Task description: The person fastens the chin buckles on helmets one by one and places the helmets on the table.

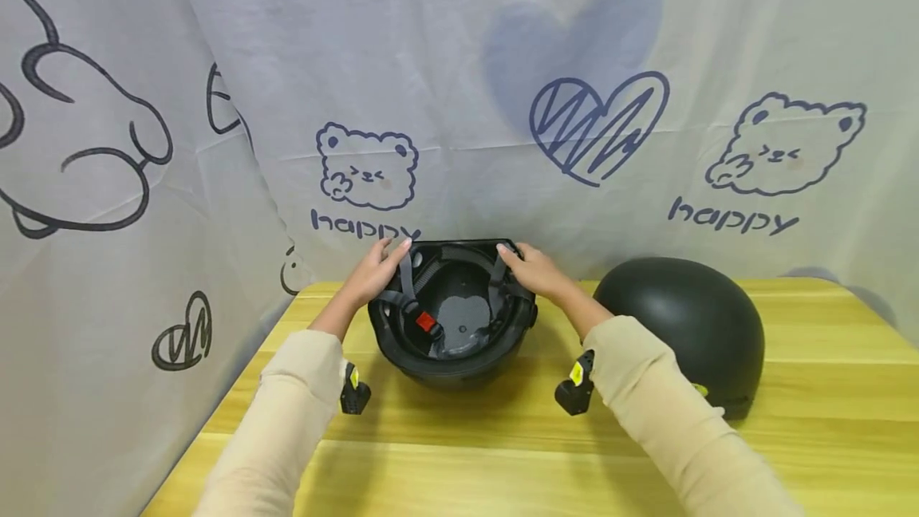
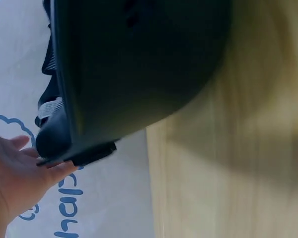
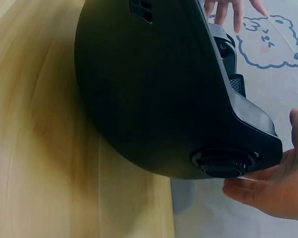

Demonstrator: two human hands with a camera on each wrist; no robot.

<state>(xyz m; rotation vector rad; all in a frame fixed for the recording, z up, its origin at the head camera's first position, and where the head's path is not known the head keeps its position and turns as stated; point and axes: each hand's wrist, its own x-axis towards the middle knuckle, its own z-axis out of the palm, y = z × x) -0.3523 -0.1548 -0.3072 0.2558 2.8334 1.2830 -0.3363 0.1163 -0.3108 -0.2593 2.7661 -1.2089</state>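
Note:
A black helmet (image 1: 459,373) is tipped upside down over the wooden table, its hollow side facing me. Inside it show dark padding, grey straps (image 1: 407,276) and a red buckle (image 1: 427,321). My left hand (image 1: 371,271) grips the rim at the far left corner, thumb on the edge. At the far right corner, my right hand (image 1: 540,271) holds the rim the same way. The right wrist view shows the helmet's smooth shell (image 3: 144,94) and a round side fitting (image 3: 223,162) near the right fingers. Most fingertips are hidden behind the rim.
A second black helmet (image 1: 678,325) stands dome up on the table (image 1: 459,469), close to my right forearm. Behind the table hangs a pale cloth (image 1: 459,46) with bear and heart drawings. Small black devices (image 1: 355,391) sit at both wrists.

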